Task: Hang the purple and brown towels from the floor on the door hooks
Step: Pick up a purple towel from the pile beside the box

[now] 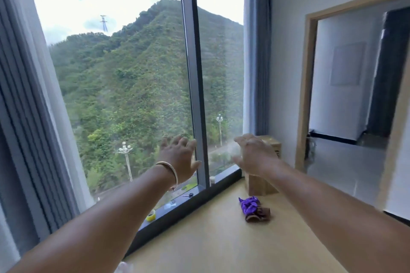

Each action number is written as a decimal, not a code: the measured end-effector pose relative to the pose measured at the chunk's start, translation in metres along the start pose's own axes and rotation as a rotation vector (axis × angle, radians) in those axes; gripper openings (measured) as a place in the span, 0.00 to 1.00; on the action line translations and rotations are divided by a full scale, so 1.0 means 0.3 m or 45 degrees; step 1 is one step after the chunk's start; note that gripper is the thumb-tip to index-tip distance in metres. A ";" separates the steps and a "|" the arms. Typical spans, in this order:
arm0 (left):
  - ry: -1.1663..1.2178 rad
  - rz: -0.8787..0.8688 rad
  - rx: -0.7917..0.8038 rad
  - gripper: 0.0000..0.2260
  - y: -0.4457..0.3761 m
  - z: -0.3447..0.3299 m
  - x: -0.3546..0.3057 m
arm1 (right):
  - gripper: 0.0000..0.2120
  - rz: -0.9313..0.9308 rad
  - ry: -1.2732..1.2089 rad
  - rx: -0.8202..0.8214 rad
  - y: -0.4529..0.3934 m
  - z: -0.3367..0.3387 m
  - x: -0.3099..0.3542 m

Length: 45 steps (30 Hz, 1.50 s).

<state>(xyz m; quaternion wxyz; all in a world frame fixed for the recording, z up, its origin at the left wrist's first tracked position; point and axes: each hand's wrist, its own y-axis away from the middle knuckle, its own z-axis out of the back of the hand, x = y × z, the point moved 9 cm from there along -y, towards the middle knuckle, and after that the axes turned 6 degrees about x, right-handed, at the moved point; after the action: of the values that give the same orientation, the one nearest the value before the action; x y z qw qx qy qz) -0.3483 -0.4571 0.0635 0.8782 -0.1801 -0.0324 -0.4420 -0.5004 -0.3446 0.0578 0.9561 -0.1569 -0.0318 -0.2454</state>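
A crumpled purple towel (249,204) lies on the light wooden floor near the window, with a brown towel (259,214) bunched against its near side. Both arms reach forward in the air. My left hand (179,159), with a bangle on its wrist, is spread with straight fingers in front of the window frame and holds nothing. To its right, my right hand (251,153) is also spread and empty, slightly blurred. Both hands are well above and beyond the towels. No door hooks are visible.
A cardboard box (261,182) stands in the corner behind the towels. A yellow tape roll (151,215) and scissors (188,195) lie on the window sill. Grey curtains (24,117) hang on the left. An open doorway (346,99) with a wooden frame is on the right.
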 end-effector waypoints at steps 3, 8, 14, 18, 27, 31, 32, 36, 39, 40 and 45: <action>0.067 -0.127 -0.020 0.29 -0.102 -0.047 -0.257 | 0.28 -0.159 0.047 0.010 0.084 -0.012 -0.252; 0.195 -0.308 0.003 0.29 -0.188 -0.121 -0.687 | 0.26 -0.479 0.107 0.076 0.288 -0.046 -0.640; 0.234 -0.536 0.063 0.28 -0.206 -0.202 -1.098 | 0.24 -0.752 0.167 0.124 0.551 -0.041 -0.979; 0.227 -0.654 0.051 0.28 -0.242 -0.217 -1.293 | 0.22 -0.908 0.169 0.150 0.681 -0.052 -1.139; 0.267 -0.869 0.045 0.25 -0.454 -0.251 -1.662 | 0.23 -1.097 0.159 0.169 0.682 -0.099 -1.459; 0.299 -0.911 0.076 0.25 -0.621 -0.298 -1.797 | 0.24 -1.154 0.181 0.202 0.605 -0.124 -1.627; 0.306 -0.923 0.077 0.25 -0.663 -0.310 -1.826 | 0.23 -1.171 0.176 0.205 0.579 -0.129 -1.668; 0.347 -0.932 0.125 0.26 -0.855 -0.376 -1.919 | 0.22 -1.230 0.156 0.213 0.466 -0.150 -1.825; 0.335 -0.914 0.178 0.26 -0.991 -0.439 -1.970 | 0.22 -1.246 0.149 0.207 0.393 -0.169 -1.930; 0.328 -0.915 0.187 0.26 -1.028 -0.456 -1.988 | 0.23 -1.250 0.145 0.206 0.372 -0.177 -1.962; 0.328 -0.968 0.205 0.25 -1.138 -0.505 -2.096 | 0.22 -1.250 0.148 0.230 0.300 -0.223 -2.093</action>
<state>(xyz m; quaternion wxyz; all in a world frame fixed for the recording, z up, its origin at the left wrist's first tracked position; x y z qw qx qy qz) -1.0147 -0.2145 -0.1156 0.6605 -0.0291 -0.0209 -0.7499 -1.0093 -0.0026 -0.1178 0.7378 -0.0262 -0.0698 -0.6709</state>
